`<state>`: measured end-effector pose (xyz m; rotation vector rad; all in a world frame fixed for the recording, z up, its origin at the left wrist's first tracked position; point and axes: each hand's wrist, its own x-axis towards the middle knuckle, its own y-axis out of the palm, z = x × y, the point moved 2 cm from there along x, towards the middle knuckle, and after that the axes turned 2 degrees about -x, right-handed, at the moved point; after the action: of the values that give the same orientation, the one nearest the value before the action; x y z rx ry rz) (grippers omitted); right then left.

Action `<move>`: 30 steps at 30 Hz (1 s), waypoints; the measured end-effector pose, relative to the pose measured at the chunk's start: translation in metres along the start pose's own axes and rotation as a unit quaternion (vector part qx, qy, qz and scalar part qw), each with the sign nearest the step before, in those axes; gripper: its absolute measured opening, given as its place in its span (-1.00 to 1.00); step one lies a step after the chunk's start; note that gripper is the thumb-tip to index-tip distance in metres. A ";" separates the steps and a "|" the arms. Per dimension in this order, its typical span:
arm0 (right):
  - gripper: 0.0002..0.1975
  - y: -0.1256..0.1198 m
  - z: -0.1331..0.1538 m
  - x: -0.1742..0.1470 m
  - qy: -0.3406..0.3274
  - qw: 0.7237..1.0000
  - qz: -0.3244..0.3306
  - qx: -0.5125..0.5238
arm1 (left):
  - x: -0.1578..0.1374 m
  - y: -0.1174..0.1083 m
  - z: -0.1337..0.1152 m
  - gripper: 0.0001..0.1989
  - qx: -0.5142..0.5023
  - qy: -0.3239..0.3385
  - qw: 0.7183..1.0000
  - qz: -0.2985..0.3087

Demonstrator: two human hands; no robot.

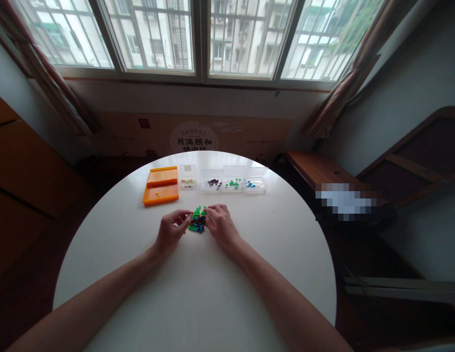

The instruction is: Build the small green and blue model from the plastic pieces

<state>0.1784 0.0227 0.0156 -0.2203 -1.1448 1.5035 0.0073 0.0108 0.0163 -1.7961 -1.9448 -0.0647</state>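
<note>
A small heap of green, dark brown and blue plastic pieces (197, 224) lies on the white round table (198, 293), between my two hands. My left hand (172, 227) is at the heap's left edge, thumb and forefinger brought close together. From the other side my right hand (220, 224) reaches the heap's right edge, fingers curled and drawn together near green pieces. Whatever either set of fingertips grips is too small to make out. The pieces' exact kind cannot be told at this size.
Beyond the heap stand an orange tray (161, 199) with a few yellow bits and a small clear box (188, 186) of pale pieces. Right of these, clear open-lidded compartments (233, 190) hold brown, green and blue pieces. A wooden bench (315, 168) stands right of the table.
</note>
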 end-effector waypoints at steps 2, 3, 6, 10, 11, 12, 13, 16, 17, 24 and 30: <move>-0.74 0.000 0.000 0.000 0.001 1.000 -0.002 0.001 | 0.000 0.000 0.000 -0.80 -0.002 -0.001 1.000 0.001; -0.75 0.000 0.000 0.000 -0.001 1.000 -0.002 0.000 | 0.000 0.000 0.000 -0.80 -0.003 -0.001 1.000 0.000; -0.78 0.000 0.001 0.000 -0.008 1.000 0.003 -0.001 | 0.000 0.000 -0.002 -0.81 -0.003 -0.002 1.000 -0.001; -0.78 0.001 0.000 0.000 -0.001 1.000 -0.012 0.014 | 0.000 0.000 -0.003 -0.81 0.001 -0.005 1.000 -0.003; -0.79 0.001 -0.001 0.000 0.007 1.000 -0.019 0.017 | 0.000 0.000 -0.004 -0.81 0.002 -0.006 1.000 -0.004; -0.80 0.001 -0.003 0.000 0.016 0.999 -0.026 0.019 | 0.000 0.000 -0.004 -0.81 0.002 -0.007 1.000 -0.004; -0.82 0.001 -0.004 0.000 0.027 0.999 -0.032 0.018 | 0.000 0.000 -0.004 -0.81 0.002 -0.008 1.000 -0.004; -0.88 0.001 -0.009 0.000 0.067 0.997 -0.045 0.006 | 0.000 0.000 -0.004 -0.81 0.000 -0.010 1.000 -0.003; -0.90 0.000 -0.009 0.000 0.080 0.996 -0.047 0.000 | 0.000 0.000 -0.004 -0.81 0.000 -0.010 1.000 -0.004; -0.92 -0.003 -0.010 0.001 0.112 0.993 -0.040 -0.014 | 0.000 0.001 -0.001 -0.81 -0.008 -0.008 1.000 0.004; -0.88 0.002 -0.009 0.001 0.108 0.967 -0.030 0.228 | 0.000 0.003 -0.002 -0.75 -0.026 0.006 0.997 0.069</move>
<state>0.1827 0.0287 0.0101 -0.0311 -0.6055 1.6014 0.0111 0.0100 0.0173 -1.9549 -1.8208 -0.0803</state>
